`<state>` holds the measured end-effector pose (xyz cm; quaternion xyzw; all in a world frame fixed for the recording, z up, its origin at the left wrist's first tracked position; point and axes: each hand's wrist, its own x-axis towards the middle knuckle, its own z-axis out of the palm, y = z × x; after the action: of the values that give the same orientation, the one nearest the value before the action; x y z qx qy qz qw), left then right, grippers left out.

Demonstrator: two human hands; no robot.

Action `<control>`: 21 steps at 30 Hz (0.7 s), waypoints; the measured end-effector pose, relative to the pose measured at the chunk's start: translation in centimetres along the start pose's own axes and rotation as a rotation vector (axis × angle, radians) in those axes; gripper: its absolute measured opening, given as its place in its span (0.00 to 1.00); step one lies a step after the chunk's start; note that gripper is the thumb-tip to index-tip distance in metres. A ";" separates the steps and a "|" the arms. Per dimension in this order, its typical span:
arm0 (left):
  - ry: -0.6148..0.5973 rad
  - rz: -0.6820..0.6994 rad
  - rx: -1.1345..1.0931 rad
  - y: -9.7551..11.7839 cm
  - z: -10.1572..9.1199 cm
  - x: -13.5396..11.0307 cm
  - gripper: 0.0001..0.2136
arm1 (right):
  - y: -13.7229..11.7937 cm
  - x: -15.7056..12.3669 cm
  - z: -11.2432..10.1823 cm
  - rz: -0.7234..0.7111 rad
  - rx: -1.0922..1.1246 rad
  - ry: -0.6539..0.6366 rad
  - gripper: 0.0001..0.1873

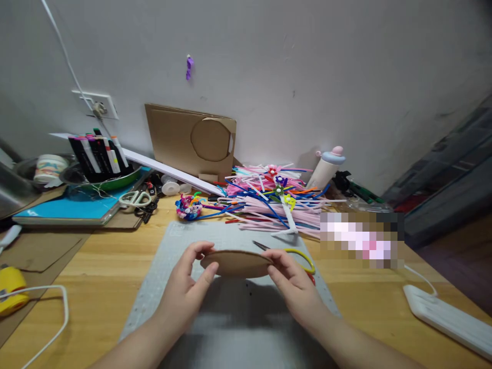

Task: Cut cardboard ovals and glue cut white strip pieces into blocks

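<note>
I see my left hand [188,287] and right hand [295,284] each pinching one end of a cardboard disc [236,263], held nearly flat just above the grey cutting mat [230,328] on the wooden table [96,266]. Just behind the disc lie scissors with yellow handles [298,256], the blades partly hidden, probably closed. Farther back sits a heap of pipe cleaners [269,205], then a cardboard sheet with a round cutout [180,138] leaning on the wall.
</note>
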<state>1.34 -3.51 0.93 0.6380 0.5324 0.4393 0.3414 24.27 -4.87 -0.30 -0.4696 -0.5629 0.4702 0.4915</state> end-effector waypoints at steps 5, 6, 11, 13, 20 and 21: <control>-0.137 -0.030 -0.066 -1.4 1.9 -0.2 0.25 | 2.0 0.5 0.8 0.095 0.116 -0.020 0.17; -0.144 -0.020 -0.070 -1.5 2.3 -0.4 0.27 | 2.2 0.4 1.0 0.084 0.129 -0.027 0.17; -0.108 -0.042 -0.034 -1.6 3.6 -1.4 0.36 | 2.1 -0.4 2.0 0.013 0.158 -0.051 0.14; -0.072 -0.009 -0.008 -1.6 3.9 -1.8 0.40 | 1.9 -0.5 2.2 0.003 0.123 -0.042 0.12; -0.028 -0.068 -0.049 -2.0 3.0 -1.3 0.24 | 3.4 0.2 1.6 -0.033 -0.012 0.024 0.11; -0.028 -0.087 -0.070 -1.9 2.7 -1.0 0.20 | 3.8 0.3 1.4 -0.035 -0.017 0.029 0.11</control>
<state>3.09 -4.02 -2.02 0.6081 0.5390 0.4335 0.3897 23.11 -4.20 -4.09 -0.4706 -0.5676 0.4499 0.5039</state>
